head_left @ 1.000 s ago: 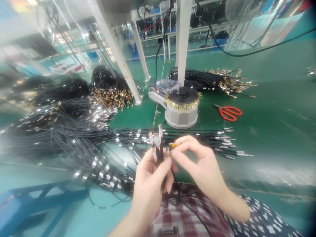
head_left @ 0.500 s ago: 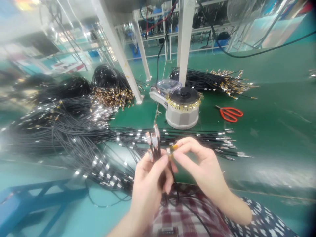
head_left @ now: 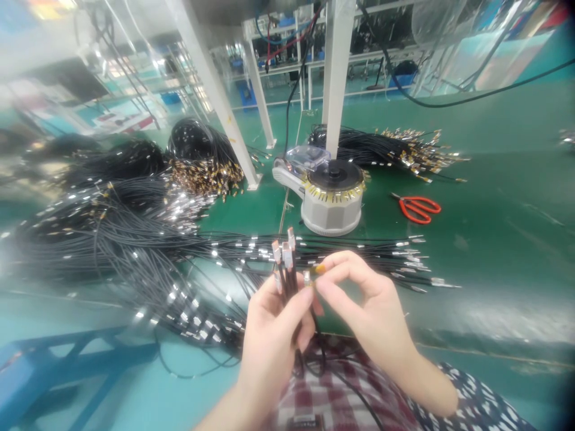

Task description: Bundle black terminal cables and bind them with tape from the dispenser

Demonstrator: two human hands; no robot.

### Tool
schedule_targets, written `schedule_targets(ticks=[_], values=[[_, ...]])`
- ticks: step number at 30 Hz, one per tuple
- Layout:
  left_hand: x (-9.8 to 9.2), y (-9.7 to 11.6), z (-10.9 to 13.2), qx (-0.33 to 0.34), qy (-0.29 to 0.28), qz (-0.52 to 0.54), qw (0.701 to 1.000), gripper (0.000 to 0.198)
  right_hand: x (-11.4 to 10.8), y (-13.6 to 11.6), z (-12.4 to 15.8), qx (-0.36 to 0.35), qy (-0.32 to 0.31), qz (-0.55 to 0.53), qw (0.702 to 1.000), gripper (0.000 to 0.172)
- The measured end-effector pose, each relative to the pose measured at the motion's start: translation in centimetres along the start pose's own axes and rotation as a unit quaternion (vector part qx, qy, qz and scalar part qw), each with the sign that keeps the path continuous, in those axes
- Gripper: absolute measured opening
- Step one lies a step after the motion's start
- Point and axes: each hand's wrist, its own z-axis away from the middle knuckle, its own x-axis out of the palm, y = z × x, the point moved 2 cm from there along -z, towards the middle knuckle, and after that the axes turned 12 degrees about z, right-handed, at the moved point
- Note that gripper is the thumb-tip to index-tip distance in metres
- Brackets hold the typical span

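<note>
In my left hand [head_left: 276, 326] is a small bunch of black cables [head_left: 291, 282], gripped with their silvery, orange-tipped connectors pointing up. One cable's metal connector [head_left: 306, 277] stands apart from the bunch, at the left thumb tip. My right hand [head_left: 371, 293] is closed in a pinch beside it, with a small amber strip of tape [head_left: 320, 269] at the thumb and index fingertips. The fingers partly hide the strip's extent. Behind the hands sits a round tape dispenser [head_left: 332, 206] with short yellowish strips around its black disc.
Red-handled scissors [head_left: 420, 209] lie right of the dispenser on the green table [head_left: 503, 221]. Loose black cables [head_left: 148, 239] spread across the left and middle. Another cable bundle [head_left: 372, 146] lies behind. White posts [head_left: 336, 78] rise from the table; a blue stool [head_left: 67, 371] stands lower left.
The cable bunch in my left hand has shifted slightly to the right. My right hand stays at the separate connector, its fingertips a little further from it.
</note>
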Motion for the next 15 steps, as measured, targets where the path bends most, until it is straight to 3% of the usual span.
schedule_targets(ticks=[9, 15], values=[[0.29, 0.21, -0.18, -0.009, -0.004, 0.021, 1.0, 0.012, 0.03, -0.09, 0.34, -0.013, 0.001, 0.005, 1.0, 0.015], [0.39, 0.22, -0.17, -0.005, 0.005, 0.029, 1.0, 0.017, 0.22, -0.2, 0.23, 0.018, -0.014, -0.023, 0.999, 0.017]])
